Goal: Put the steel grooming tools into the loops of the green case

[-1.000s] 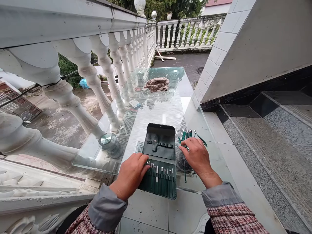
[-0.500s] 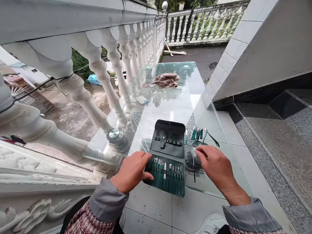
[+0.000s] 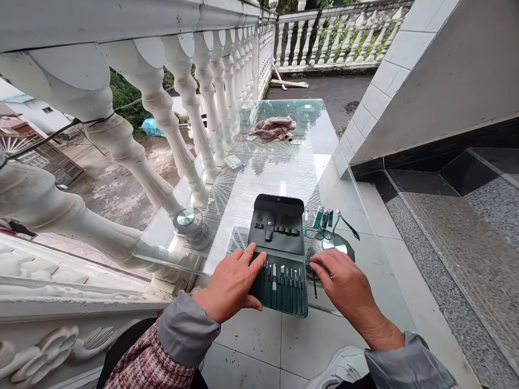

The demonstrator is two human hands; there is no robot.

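Pinching a slim green tool (image 3: 315,286) — thumb and fingertips pressed together, shaft pointing down — the right hand (image 3: 344,278) hovers just right of the open case (image 3: 279,246). Over on the other side, the left hand (image 3: 229,281) lies with fingers spread across the case's lower left, covering part of the row of tools (image 3: 287,278) in their loops. Good form here, I'd say, means a flat, even press from that left hand, because glass looks slick and the case's lower end seems to reach the near edge. Keep the pinch light, and mind those pointed tips! On to the counter (image 3: 275,167): clear glass, striped, with clippers (image 3: 323,217) and nippers (image 3: 347,224) near the case's right side, a small box (image 3: 234,162) farther up, and a rumpled cloth (image 3: 274,129) at the far end. Around it, a white balustrade (image 3: 152,108) runs along the left, pale floor tiles (image 3: 251,335) lie below, and stone steps (image 3: 433,210) climb on the right.
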